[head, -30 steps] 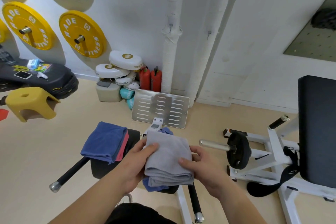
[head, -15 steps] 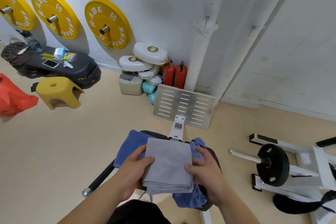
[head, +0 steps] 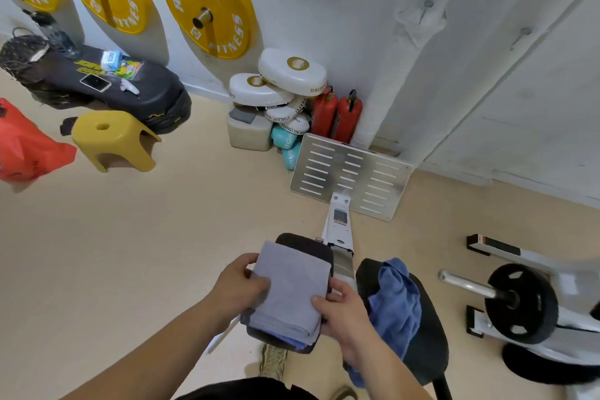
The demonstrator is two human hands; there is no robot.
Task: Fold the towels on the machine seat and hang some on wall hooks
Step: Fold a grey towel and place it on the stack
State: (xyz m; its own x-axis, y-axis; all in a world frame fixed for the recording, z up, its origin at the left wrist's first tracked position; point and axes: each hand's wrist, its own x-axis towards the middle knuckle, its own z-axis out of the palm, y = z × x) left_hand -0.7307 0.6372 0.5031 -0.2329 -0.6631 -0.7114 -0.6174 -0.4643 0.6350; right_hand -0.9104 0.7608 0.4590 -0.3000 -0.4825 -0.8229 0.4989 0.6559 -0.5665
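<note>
A folded grey towel (head: 290, 293) lies on the left black seat pad (head: 305, 245), on top of a folded blue towel whose edge (head: 292, 342) peeks out at the near side. My left hand (head: 238, 289) grips the grey towel's left edge. My right hand (head: 341, 308) holds its right near corner. An unfolded blue towel (head: 394, 302) is crumpled over the right black seat pad (head: 425, 331). Two small hooks (head: 428, 4) stick out of the white wall, both bare.
A white machine beam (head: 339, 230) runs from between the pads to a slotted metal footplate (head: 350, 175). A barbell sleeve with a black plate (head: 519, 305) stands at right. A yellow stool (head: 112, 140), red bag (head: 26, 146), black bag and yellow wall plates are at left.
The view swung left and down. Both hands carried the folded grey towel to the left and set it onto the left pad over the blue one.
</note>
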